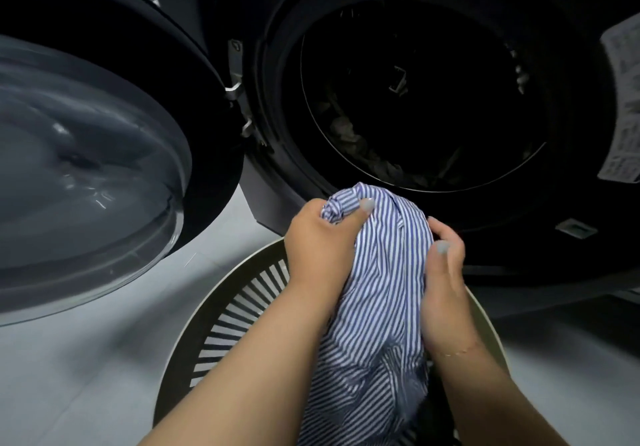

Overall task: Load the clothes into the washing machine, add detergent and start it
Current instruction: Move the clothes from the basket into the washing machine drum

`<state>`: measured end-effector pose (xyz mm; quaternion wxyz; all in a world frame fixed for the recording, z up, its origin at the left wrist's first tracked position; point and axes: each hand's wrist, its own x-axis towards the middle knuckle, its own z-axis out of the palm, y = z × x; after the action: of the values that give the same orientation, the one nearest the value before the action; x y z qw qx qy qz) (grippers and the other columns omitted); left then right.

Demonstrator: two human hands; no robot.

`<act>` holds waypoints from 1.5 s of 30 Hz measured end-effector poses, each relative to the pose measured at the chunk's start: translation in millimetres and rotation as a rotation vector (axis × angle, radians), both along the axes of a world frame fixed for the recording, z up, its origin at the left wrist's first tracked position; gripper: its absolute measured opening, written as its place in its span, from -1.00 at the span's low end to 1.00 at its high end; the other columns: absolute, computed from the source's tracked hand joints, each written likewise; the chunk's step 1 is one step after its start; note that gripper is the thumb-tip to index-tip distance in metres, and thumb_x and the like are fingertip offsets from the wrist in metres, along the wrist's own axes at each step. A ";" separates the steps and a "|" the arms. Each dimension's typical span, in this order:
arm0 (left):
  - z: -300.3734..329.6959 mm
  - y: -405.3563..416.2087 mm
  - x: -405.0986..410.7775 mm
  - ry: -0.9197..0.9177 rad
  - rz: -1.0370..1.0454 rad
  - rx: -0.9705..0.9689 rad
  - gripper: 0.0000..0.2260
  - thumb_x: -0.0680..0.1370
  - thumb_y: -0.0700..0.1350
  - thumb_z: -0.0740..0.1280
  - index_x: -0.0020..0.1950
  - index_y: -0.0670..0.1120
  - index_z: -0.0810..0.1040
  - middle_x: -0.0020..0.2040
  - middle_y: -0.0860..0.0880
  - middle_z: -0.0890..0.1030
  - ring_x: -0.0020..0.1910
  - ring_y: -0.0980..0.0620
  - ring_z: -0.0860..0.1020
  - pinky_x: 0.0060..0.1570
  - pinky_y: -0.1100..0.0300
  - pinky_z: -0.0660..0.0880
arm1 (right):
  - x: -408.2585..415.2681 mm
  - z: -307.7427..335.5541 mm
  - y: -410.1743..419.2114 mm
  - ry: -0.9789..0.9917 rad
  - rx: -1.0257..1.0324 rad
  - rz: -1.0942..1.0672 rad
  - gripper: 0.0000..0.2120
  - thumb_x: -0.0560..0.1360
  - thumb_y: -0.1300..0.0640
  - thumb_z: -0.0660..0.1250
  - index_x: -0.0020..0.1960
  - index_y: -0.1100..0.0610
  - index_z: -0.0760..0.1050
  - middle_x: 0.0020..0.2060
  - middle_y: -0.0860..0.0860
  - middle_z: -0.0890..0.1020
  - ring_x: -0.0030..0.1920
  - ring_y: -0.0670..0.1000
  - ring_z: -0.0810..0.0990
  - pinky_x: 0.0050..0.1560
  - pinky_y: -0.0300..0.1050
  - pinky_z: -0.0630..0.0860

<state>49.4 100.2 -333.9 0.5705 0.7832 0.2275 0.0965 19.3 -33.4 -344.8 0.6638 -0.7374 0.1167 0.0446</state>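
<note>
A blue-and-white striped shirt [384, 272] hangs bunched between my hands, just below the washing machine's round opening. My left hand [318, 248] grips its top left fold with fingers and thumb curled in. My right hand [445, 272] clasps its right side. The shirt's tail trails down into the slatted laundry basket [228, 324] under my arms. The dark drum [422, 99] stands open, with several dim clothes [349, 134] lying at its lower left.
The machine's glass door [86, 140] is swung wide open at the left, hinged beside the opening. A white label [623, 106] is stuck on the machine's front at the right. Pale grey floor [86, 359] surrounds the basket.
</note>
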 end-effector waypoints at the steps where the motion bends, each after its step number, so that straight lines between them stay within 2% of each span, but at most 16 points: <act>1: 2.2 -2.7 6.6 0.031 0.003 0.005 -0.51 0.38 0.24 0.44 -0.26 -0.20 0.45 -0.35 -0.08 0.52 -0.37 0.00 0.45 -0.29 0.08 0.44 | 3.7 3.7 1.5 -0.041 -0.023 0.007 -0.24 0.23 -0.55 0.11 0.29 -0.16 0.23 0.17 -0.19 0.49 0.16 -0.15 0.52 0.14 -0.08 0.49; 5: 10.7 -0.3 18.0 0.140 -0.207 -0.420 -0.43 0.28 0.39 0.40 0.03 -0.03 0.59 -0.08 0.04 0.70 -0.07 0.01 0.68 0.03 -0.03 0.59 | 44.7 27.4 3.8 -0.138 -0.102 -0.089 -0.48 0.44 -0.30 0.19 0.21 0.03 0.30 0.13 -0.04 0.53 0.12 -0.06 0.54 0.06 -0.20 0.46; 8: 13.1 2.4 20.6 0.100 -0.399 -0.668 -0.38 0.32 0.13 0.55 0.32 0.05 0.44 0.12 0.03 0.67 0.08 0.03 0.66 0.11 0.03 0.57 | 95.5 45.7 -2.2 -0.140 -0.145 -0.210 -0.61 0.59 -0.02 0.19 0.25 0.24 0.39 0.15 0.15 0.56 0.08 0.03 0.51 -0.11 -0.33 0.36; 10: 10.4 -1.0 30.0 0.053 -0.495 -0.598 -0.35 0.35 -0.08 0.57 0.38 0.04 0.39 0.20 0.00 0.64 0.17 0.00 0.62 0.19 -0.01 0.54 | 130.8 45.7 -4.5 -0.066 -0.199 -0.210 -0.57 0.63 0.03 0.09 0.41 0.23 0.29 0.33 0.20 0.44 0.25 0.08 0.45 0.04 -0.39 0.32; 14: 6.7 -15.3 63.1 -0.003 -0.312 -0.503 -0.61 0.40 -0.25 0.51 0.20 -0.09 0.53 0.07 -0.09 0.68 0.07 -0.08 0.66 0.14 -0.15 0.56 | 167.7 46.4 -5.9 0.010 -0.328 -0.175 -0.50 0.64 -0.03 -0.05 0.50 0.19 0.16 0.49 0.13 0.22 0.47 0.14 0.23 0.46 -0.07 0.17; 19: 7.6 -18.3 104.7 -0.042 -0.060 -0.560 -0.81 0.43 -0.24 0.49 0.00 -0.10 0.60 -0.04 -0.13 0.70 -0.05 -0.16 0.68 0.02 -0.19 0.60 | 145.7 52.5 -9.4 0.000 -0.400 -0.064 -0.54 0.65 0.03 -0.07 0.52 0.13 0.11 0.51 0.08 0.19 0.50 0.10 0.18 0.50 -0.05 0.08; 23: 10.7 -19.0 145.0 -0.144 0.071 -0.638 -0.69 0.44 -0.33 0.42 0.17 -0.17 0.60 0.06 -0.20 0.68 0.05 -0.24 0.64 0.11 -0.22 0.56 | 106.8 42.7 -1.0 -0.164 -0.715 -0.098 -0.35 0.50 -0.16 -0.20 0.45 0.08 0.29 0.36 0.22 0.41 0.39 0.19 0.33 0.43 0.04 0.20; 25: 11.2 -18.4 162.0 -0.159 0.096 -0.673 -0.68 0.47 -0.36 0.38 0.23 -0.24 0.57 0.12 -0.26 0.64 0.11 -0.27 0.61 0.16 -0.23 0.52 | 98.5 44.4 9.9 -0.182 -0.524 -0.108 -0.25 0.37 -0.35 -0.19 0.33 -0.05 0.44 0.32 0.15 0.46 0.35 0.12 0.35 0.43 -0.11 0.19; 27: 9.3 -18.2 172.8 -0.136 0.088 -0.694 -0.68 0.51 -0.38 0.34 0.27 -0.31 0.52 0.16 -0.33 0.61 0.16 -0.30 0.58 0.21 -0.24 0.49 | 100.6 45.6 21.1 -0.144 -0.173 0.023 -0.45 0.38 -0.44 0.02 0.21 -0.22 0.46 0.31 0.03 0.48 0.28 0.00 0.45 0.36 -0.11 0.34; 29: 9.7 -17.5 174.4 -0.120 0.049 -0.747 -0.70 0.57 -0.35 0.27 0.31 -0.31 0.47 0.19 -0.35 0.58 0.17 -0.32 0.57 0.23 -0.24 0.48 | 121.2 49.6 31.4 -0.027 0.121 0.093 -0.67 0.53 -0.23 0.14 0.19 -0.12 0.48 0.29 0.06 0.52 0.11 -0.06 0.55 0.15 -0.15 0.53; 31: 13.3 -15.1 171.2 -0.132 -0.013 -0.874 -0.72 0.62 -0.28 0.20 0.34 -0.26 0.43 0.13 -0.31 0.61 0.08 -0.27 0.61 0.13 -0.17 0.55 | 156.3 49.6 40.1 0.153 0.370 -0.001 -0.54 0.60 -0.14 0.00 0.27 0.09 0.48 0.26 0.15 0.55 0.06 0.02 0.56 0.11 -0.06 0.53; 33: 14.4 -9.4 167.7 -0.177 -0.057 -0.973 -0.71 0.64 -0.23 0.19 0.36 -0.23 0.40 0.10 -0.28 0.61 0.02 -0.20 0.62 0.06 -0.06 0.59 | 183.0 50.2 45.8 0.181 0.390 -0.006 -0.41 0.57 -0.26 -0.09 0.29 0.07 0.48 0.26 0.11 0.55 0.15 0.07 0.56 0.10 -0.03 0.51; 35: 13.4 0.0 161.9 -0.222 -0.110 -0.926 -0.65 0.62 -0.18 0.25 0.40 -0.19 0.38 0.24 -0.28 0.57 0.16 -0.25 0.58 0.20 -0.12 0.53 | 198.2 53.8 52.5 0.113 0.409 -0.018 -0.41 0.57 -0.25 -0.11 0.35 0.05 0.42 0.31 0.10 0.51 0.22 0.08 0.53 0.09 -0.08 0.49; 38: 10.1 16.2 142.1 -0.135 -0.212 -0.577 -0.67 0.55 -0.02 0.33 0.31 -0.03 0.53 0.19 -0.12 0.64 0.18 -0.12 0.60 0.22 -0.03 0.51 | 223.2 65.6 56.1 0.008 0.515 -0.088 -0.49 0.64 -0.05 -0.10 0.40 0.22 0.32 0.35 0.16 0.44 0.13 0.06 0.52 0.03 -0.17 0.45; 42: 3.9 23.9 109.1 0.119 -0.334 -0.417 -0.73 0.56 0.10 0.30 -0.02 -0.05 0.68 -0.29 0.15 0.66 -0.37 0.24 0.56 -0.38 0.34 0.44 | 239.4 75.1 58.9 -0.030 0.578 -0.074 -0.54 0.65 0.01 -0.11 0.43 0.21 0.27 0.39 0.18 0.40 0.38 0.19 0.38 0.42 0.09 0.28; 45: -8.1 15.0 109.3 0.245 -0.377 -0.507 -0.55 0.52 0.22 0.28 0.06 -0.16 0.65 -0.08 -0.01 0.69 -0.38 0.14 0.52 -0.46 0.26 0.41 | 234.5 72.9 54.8 0.011 0.552 -0.003 -0.57 0.65 -0.02 -0.08 0.45 0.09 0.24 0.39 0.14 0.40 0.37 0.17 0.40 0.37 0.13 0.35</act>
<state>158.6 115.2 -342.0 0.7234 0.6504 0.1624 -0.1650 253.9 21.4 -271.9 0.8391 -0.5280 0.1049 0.0778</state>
